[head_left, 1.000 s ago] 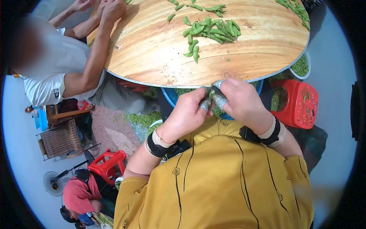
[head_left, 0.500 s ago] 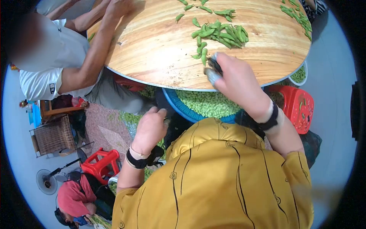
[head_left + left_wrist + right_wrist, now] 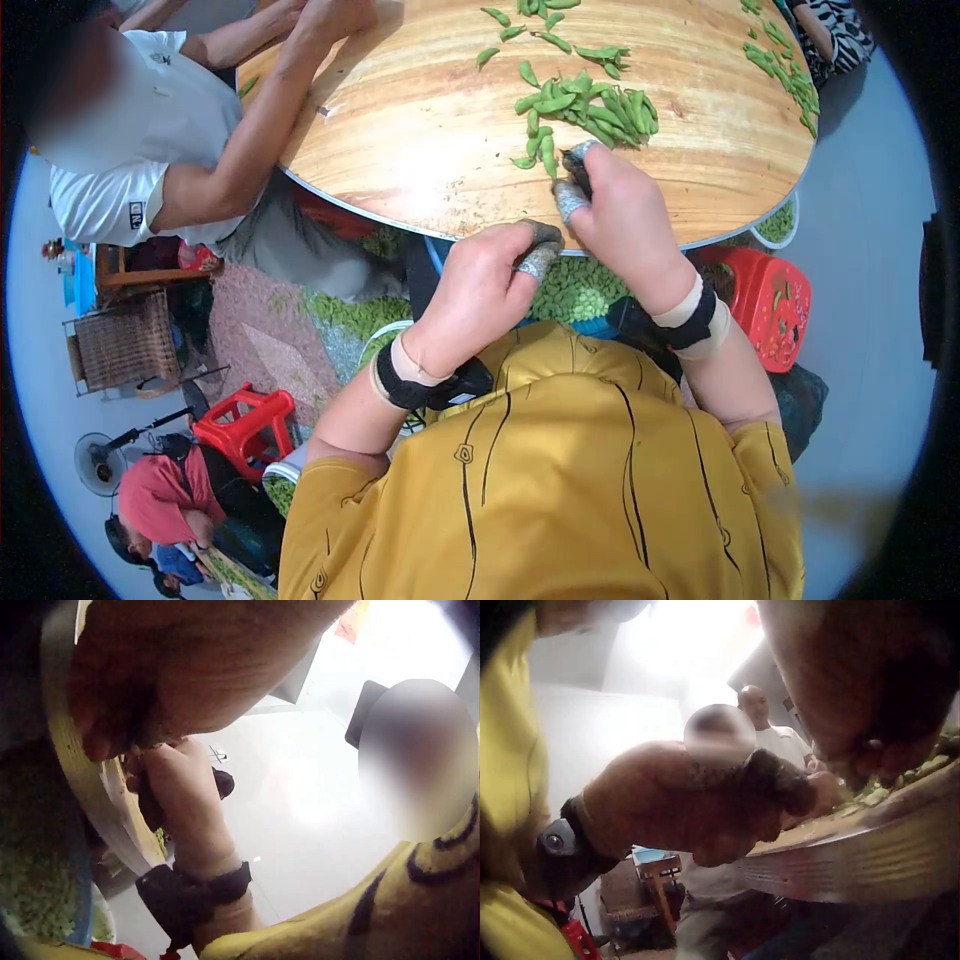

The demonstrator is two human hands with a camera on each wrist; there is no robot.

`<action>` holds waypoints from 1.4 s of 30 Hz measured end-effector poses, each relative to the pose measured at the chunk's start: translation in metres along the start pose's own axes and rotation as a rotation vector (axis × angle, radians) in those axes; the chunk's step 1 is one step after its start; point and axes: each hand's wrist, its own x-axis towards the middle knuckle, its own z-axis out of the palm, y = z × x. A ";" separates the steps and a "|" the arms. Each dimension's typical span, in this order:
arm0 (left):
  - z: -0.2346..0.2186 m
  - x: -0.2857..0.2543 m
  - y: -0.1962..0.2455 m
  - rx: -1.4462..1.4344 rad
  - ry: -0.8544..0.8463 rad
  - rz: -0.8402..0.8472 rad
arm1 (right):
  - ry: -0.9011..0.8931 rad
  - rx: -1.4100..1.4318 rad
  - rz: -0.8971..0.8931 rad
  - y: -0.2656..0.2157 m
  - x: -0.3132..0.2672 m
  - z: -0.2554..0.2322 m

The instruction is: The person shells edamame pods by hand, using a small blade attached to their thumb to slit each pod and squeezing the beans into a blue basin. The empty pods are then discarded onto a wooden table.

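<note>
My left hand (image 3: 480, 285) is at the table's near edge, thumb and forefinger close together, their ends wrapped in silvery tape with dark tips. Over the tabletop, my right hand (image 3: 630, 220) has its similarly taped fingertips just below a pile of green soybean pods (image 3: 595, 110). I cannot tell whether either hand holds a pod. In the right wrist view the left hand (image 3: 667, 802) shows bent fingers in shadow. The left wrist view has the right hand (image 3: 184, 787) beside the table edge. Shelled green beans (image 3: 575, 292) lie in a blue basin (image 3: 595, 327) below the table.
The wooden table (image 3: 420, 110) bears more scattered pods (image 3: 780, 70) at the far right. A person in a white shirt (image 3: 100, 180) sits at the left. Red stools (image 3: 785, 310) stand on both sides, and a white bucket (image 3: 780, 222) is under the right edge.
The hands were together at the table edge, then parted, the left moving out left and the right going up to the pods. The left has since returned to the edge; the right stays near the pile.
</note>
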 end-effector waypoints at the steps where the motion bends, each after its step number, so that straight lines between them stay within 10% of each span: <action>1: 0.001 0.002 0.001 0.015 -0.016 -0.014 | 0.007 -0.040 -0.031 -0.002 0.002 0.004; 21: 0.009 0.006 -0.015 -0.227 -0.020 -0.204 | 0.033 -0.147 -0.077 0.015 0.015 0.009; 28: 0.016 0.024 0.010 -0.820 -0.047 -0.368 | -0.028 0.237 0.182 0.000 -0.021 -0.023; 33: 0.026 0.031 0.008 -0.900 -0.082 -0.415 | -0.059 0.264 0.075 0.007 -0.041 -0.028; 42: 0.028 0.024 0.010 -0.861 -0.061 -0.415 | -0.362 0.874 0.421 0.011 -0.049 -0.044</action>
